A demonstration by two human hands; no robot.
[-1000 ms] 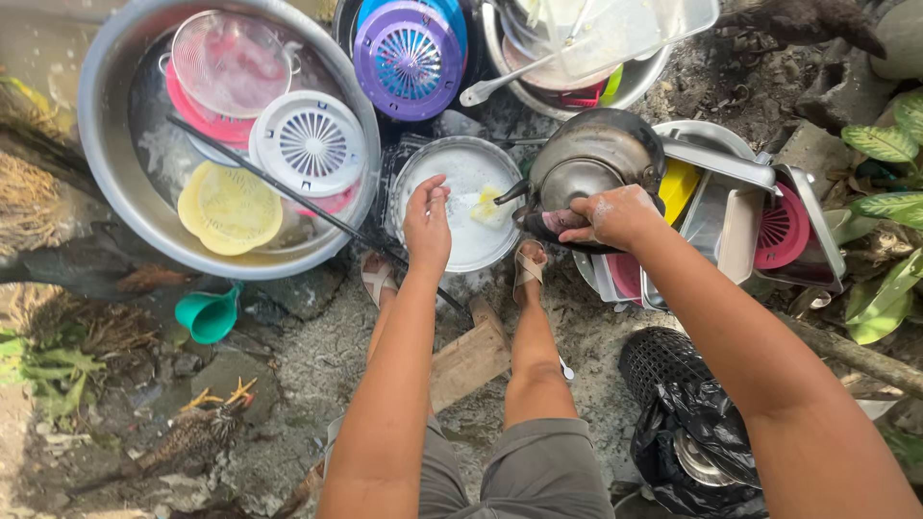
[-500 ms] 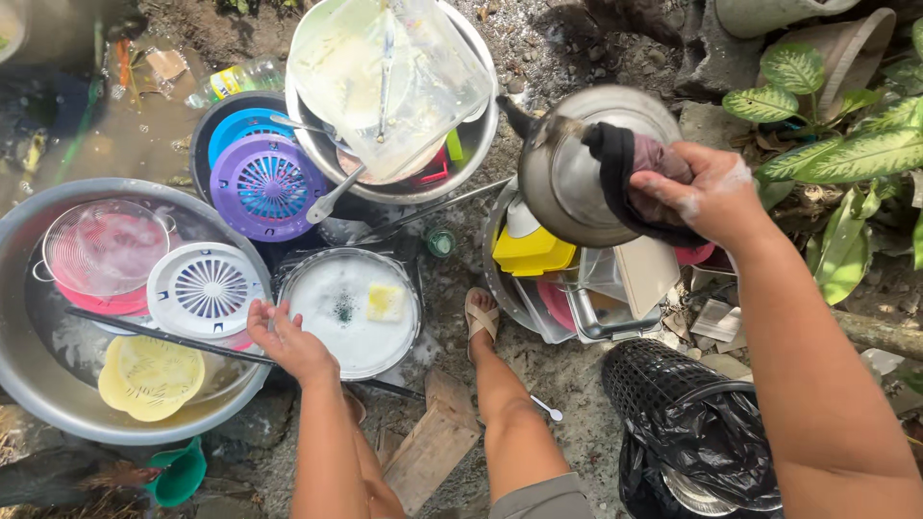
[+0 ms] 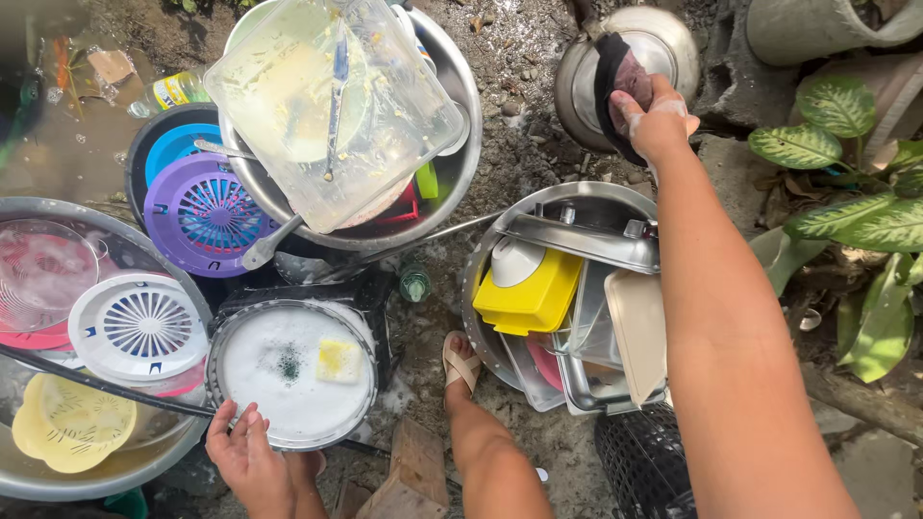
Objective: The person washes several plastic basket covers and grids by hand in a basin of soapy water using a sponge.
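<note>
My right hand (image 3: pixel 656 119) reaches far forward and grips the cloth-wrapped handle of a metal kettle (image 3: pixel 663 48), which is at the far right near a concrete block. My left hand (image 3: pixel 245 452) is low at the near edge of a round metal bowl of soapy water (image 3: pixel 240 336), fingers apart, holding nothing. A yellow sponge (image 3: pixel 338 359) floats in that bowl.
A large metal basin (image 3: pixel 29 471) at left holds plastic plate holders and a strainer. A basin (image 3: pixel 452 173) ahead holds a dirty clear container and utensils. A basin (image 3: pixel 577 197) at right holds trays and a yellow container. A black basket (image 3: pixel 635 461) stands by my right leg. Plants (image 3: pixel 846 221) are at right.
My right hand has carried the kettle away from over the right basin, forward to the far ground. My left hand has drawn back to the soapy bowl's near rim.
</note>
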